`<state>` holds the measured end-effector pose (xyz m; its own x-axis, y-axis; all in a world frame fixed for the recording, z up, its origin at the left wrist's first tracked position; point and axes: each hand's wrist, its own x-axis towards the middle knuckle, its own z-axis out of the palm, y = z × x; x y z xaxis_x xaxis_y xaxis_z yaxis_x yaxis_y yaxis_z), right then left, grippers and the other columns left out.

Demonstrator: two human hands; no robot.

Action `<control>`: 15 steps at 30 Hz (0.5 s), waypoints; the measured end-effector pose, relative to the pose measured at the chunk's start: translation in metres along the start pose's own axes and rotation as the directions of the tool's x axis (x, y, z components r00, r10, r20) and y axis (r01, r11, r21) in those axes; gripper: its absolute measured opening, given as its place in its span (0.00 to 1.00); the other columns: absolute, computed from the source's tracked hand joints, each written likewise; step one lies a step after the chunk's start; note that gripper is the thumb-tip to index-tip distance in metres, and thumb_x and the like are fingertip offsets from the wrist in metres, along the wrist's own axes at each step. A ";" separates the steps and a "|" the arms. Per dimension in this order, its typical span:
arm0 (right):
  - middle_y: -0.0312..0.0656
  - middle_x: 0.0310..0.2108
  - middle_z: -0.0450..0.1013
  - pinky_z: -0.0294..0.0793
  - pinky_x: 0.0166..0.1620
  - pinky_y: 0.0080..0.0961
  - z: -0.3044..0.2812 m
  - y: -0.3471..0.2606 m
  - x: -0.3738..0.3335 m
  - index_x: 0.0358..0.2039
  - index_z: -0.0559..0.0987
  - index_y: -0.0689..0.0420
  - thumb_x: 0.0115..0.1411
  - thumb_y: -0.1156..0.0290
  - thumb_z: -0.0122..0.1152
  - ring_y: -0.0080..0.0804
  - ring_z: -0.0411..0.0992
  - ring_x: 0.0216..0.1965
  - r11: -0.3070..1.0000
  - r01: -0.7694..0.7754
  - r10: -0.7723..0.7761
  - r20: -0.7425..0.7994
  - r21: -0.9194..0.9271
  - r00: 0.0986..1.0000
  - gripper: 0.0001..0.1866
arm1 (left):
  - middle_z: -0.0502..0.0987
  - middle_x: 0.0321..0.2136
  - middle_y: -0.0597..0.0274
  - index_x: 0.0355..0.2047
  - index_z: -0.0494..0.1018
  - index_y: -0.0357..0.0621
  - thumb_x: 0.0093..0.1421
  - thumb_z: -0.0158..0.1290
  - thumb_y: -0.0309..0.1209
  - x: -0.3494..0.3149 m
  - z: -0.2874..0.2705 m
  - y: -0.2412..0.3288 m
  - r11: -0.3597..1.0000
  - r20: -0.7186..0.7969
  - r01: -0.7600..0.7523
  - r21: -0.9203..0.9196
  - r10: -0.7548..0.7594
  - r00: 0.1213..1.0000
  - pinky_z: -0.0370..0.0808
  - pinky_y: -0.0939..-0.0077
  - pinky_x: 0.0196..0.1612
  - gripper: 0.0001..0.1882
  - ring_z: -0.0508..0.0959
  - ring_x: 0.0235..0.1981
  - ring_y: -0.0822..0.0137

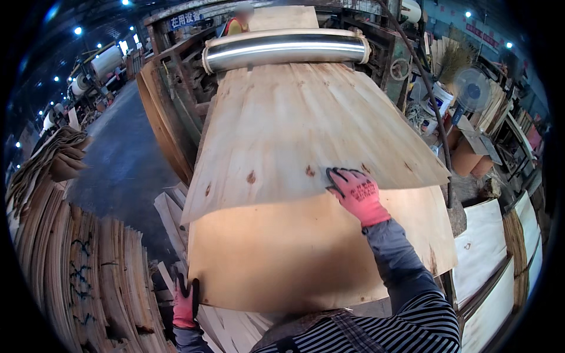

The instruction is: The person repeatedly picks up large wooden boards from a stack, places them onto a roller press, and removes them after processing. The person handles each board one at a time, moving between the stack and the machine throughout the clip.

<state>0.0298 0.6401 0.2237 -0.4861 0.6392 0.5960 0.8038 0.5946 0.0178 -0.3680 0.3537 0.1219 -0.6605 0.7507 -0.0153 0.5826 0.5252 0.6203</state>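
Note:
A wide sheet of pale wood veneer with dark knots runs out from under a shiny metal roller. Its near edge lies over a smoother, tan wood sheet closer to me. My right hand, in a pink glove with dark fingertips, rests on the veneer near that edge, fingers stretched out and apart. At the near left corner of the tan sheet, my left hand, gloved alike, has its fingers and thumb around the sheet's edge. The underside of this grip is hidden.
Stacked veneer sheets stand at the lower left, with thin wood strips beside the work. A person is behind the roller. To the right are a fan, a white bucket and leaning pale boards.

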 end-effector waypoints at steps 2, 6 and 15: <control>0.39 0.43 0.69 0.63 0.48 0.32 0.038 0.010 0.029 0.44 0.71 0.50 0.51 0.57 0.54 0.36 0.66 0.45 0.993 -0.051 0.046 0.042 0.106 0.998 0.20 | 0.63 0.52 0.50 0.53 0.59 0.40 0.56 0.49 0.40 -0.018 -0.019 0.020 0.989 0.048 0.144 0.028 -0.146 0.988 0.59 0.70 0.54 0.27 0.62 0.55 0.56; 0.44 0.52 0.60 0.52 0.57 0.38 0.100 0.041 0.047 0.51 0.65 0.52 0.51 0.56 0.53 0.41 0.56 0.55 0.949 -0.155 0.182 0.078 -0.275 0.980 0.27 | 0.64 0.51 0.48 0.52 0.62 0.40 0.55 0.50 0.39 0.000 -0.010 0.003 0.971 0.188 0.083 -0.223 -0.041 0.981 0.60 0.72 0.53 0.26 0.63 0.53 0.56; 0.53 0.57 0.51 0.42 0.61 0.43 -0.035 -0.084 -0.080 0.57 0.55 0.57 0.49 0.50 0.56 0.50 0.47 0.59 0.870 0.053 -0.286 0.412 0.491 0.865 0.40 | 0.72 0.42 0.49 0.47 0.66 0.33 0.56 0.49 0.30 -0.023 -0.062 0.074 0.896 0.028 -0.291 -0.335 0.318 0.948 0.65 0.75 0.48 0.19 0.72 0.45 0.64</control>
<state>0.0136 0.5218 0.2026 -0.7915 0.5841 0.1799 0.5046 0.7906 -0.3468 -0.3391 0.3509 0.2164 -0.4278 0.8894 0.1609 0.5551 0.1181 0.8234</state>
